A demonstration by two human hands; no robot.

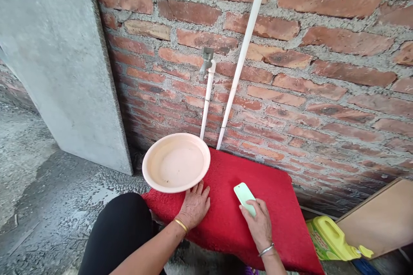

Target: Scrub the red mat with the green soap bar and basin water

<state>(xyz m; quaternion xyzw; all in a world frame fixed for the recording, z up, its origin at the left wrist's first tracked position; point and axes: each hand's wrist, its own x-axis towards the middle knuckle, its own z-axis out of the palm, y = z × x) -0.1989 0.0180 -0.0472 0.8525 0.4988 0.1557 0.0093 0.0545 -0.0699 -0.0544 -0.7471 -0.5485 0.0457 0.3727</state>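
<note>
A red, fuzzy cloth [222, 223] is spread over a low surface in front of me. My right hand [260, 223] grips a pale green, oblong scrub brush [244, 193] by its near end, with its far end lying on the cloth. The brush has a small hole at the far end, and its underside is hidden. Flat on the cloth, my left hand [195, 206] rests with fingers stretched out, the fingertips at the near rim of a pale pink basin [176, 187]. The basin stands on the cloth's left end and holds what looks like shallow water.
A brick wall [277, 75] rises behind, with a tap [207, 61] on a white pipe and a longer white pipe [243, 47]. A concrete slab [74, 64] leans at left over wet floor. At right are a yellow jug [332, 236] and a tan board [380, 219].
</note>
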